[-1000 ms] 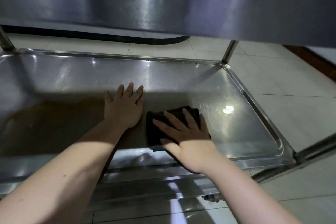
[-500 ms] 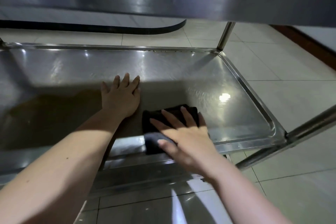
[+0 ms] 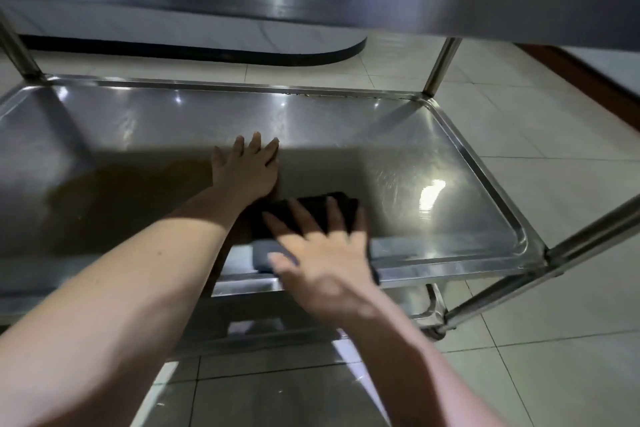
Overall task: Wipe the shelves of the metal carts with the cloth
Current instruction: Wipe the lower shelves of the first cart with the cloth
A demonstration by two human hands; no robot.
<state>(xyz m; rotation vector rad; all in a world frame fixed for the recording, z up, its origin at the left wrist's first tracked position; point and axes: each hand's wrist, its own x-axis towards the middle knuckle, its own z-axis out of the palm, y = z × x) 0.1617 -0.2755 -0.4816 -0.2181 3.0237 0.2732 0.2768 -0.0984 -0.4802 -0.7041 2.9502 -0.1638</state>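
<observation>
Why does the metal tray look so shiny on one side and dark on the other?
Head view: a light's glare reflects off the shelf at right; a shadow darkens its near left; the right hand on the cloth is motion-blurred.

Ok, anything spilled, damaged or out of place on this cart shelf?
Little stands out. The dark folded cloth under the right hand hangs slightly over the front rim of the stainless steel shelf. The left hand lies flat on the metal. No spill or damage shows.
</observation>
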